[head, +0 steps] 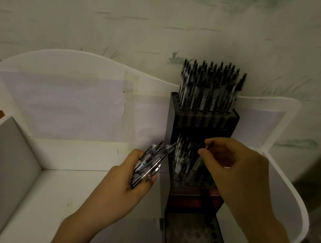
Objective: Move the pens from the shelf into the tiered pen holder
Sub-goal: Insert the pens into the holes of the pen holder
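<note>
While the tiered pen holder (196,169) stands upright on the white shelf (73,187) against its back panel, top tier packed and bottom tier showing bare holes, the coming move looks to turn on the middle tier, directly under the right hand (231,170). That hand, the nearer one, pinches a single pen (198,165) steeply tilted, tip down among its neighbours. Just left, the left hand (124,187) grips a bundle of pens (150,161) pointing up-right; dimness hides which hole is free.
</note>
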Demonstrator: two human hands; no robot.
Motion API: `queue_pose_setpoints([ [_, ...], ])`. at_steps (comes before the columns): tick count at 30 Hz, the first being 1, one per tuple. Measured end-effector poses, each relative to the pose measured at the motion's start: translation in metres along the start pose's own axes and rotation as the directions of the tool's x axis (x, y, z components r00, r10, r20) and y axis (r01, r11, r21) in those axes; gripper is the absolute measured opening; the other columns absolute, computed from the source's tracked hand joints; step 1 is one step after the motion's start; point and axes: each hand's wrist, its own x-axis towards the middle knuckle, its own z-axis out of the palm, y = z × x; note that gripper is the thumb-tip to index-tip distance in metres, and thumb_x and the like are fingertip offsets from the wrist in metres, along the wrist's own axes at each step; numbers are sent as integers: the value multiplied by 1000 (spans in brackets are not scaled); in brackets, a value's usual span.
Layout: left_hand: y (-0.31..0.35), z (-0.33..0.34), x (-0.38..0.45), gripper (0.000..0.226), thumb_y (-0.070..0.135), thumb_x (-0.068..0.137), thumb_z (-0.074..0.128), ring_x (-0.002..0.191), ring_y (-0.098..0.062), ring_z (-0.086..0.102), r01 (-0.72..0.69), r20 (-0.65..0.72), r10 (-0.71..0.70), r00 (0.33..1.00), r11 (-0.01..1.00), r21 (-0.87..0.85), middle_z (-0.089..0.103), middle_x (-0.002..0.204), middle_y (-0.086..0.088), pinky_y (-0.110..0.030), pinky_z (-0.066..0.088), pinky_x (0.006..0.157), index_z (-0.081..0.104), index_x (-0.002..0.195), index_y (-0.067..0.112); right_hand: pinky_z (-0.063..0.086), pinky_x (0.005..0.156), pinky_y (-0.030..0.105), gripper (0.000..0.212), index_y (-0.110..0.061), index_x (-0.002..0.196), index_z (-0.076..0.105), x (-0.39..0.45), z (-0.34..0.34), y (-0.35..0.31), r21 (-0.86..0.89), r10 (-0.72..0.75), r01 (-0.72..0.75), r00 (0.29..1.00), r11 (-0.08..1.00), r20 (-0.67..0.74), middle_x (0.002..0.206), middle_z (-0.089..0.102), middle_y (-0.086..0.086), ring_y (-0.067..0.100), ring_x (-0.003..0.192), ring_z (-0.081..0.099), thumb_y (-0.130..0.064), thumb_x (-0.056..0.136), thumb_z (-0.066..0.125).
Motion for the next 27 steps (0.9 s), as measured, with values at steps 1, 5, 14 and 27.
queue_pose_setpoints([
  [1,0,0,0,17,32,93,59,59,-1,57,-2,-1,2,1000,1000,3,63,85,24,-15,44,53,46,101,38,53,75,11,22,-14,98,75,0,2,-1,4,-12,12,1000,1000,-2,80,73,-8,0,77,67,-20,78,79],
  [5,2,0,-1,16,31,93,60,57,0,56,-13,2,13,1000,1000,-2,63,82,25,-13,42,53,47,100,37,50,76,5,24,-13,101,74,-1,12,-3,-8,-63,63,998,998,-21,82,72,-7,1,77,67,-19,78,79],
  [14,1,1,-2,16,30,93,60,58,2,56,-3,1,3,1000,1000,-22,61,75,29,-10,40,52,48,102,35,44,72,-3,27,-16,104,73,-22,26,13,-34,8,-6,997,999,72,84,68,-15,-13,73,63,-21,79,78],
  [27,0,1,-1,19,27,92,62,58,-8,58,-45,-18,45,999,999,28,65,80,14,-19,42,49,48,103,35,50,61,6,17,-24,85,71,-36,11,-21,86,61,-73,990,994,129,68,68,-15,-1,70,65,-38,77,73],
])
